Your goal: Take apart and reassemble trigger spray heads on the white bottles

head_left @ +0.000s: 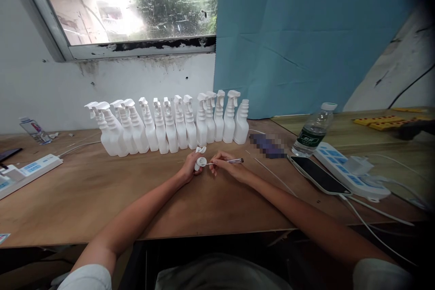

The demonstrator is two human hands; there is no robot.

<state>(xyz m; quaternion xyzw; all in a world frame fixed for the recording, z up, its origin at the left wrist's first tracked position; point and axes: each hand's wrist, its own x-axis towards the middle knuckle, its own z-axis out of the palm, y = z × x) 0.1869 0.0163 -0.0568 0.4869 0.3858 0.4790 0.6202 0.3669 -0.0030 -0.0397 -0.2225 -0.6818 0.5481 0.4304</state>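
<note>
My left hand (190,166) is closed around a white spray nozzle head (201,161), its round opening turned toward my right hand. A thin tool with a clear handle (235,160) is pinched in my right hand (222,164), and its slim metal shaft reaches to the nozzle head's opening. Whether the tip is inside cannot be made out. Behind both hands stands a row of several white spray bottles (170,133). Most carry trigger heads; the bottle at the right end (241,122) has an open neck without one.
On the right are a water bottle (312,131), a phone (321,175) with a cable and a power strip (350,172). Another power strip (37,170) and a clear bottle (36,131) lie at the left. The wooden table (102,208) ends near my forearms.
</note>
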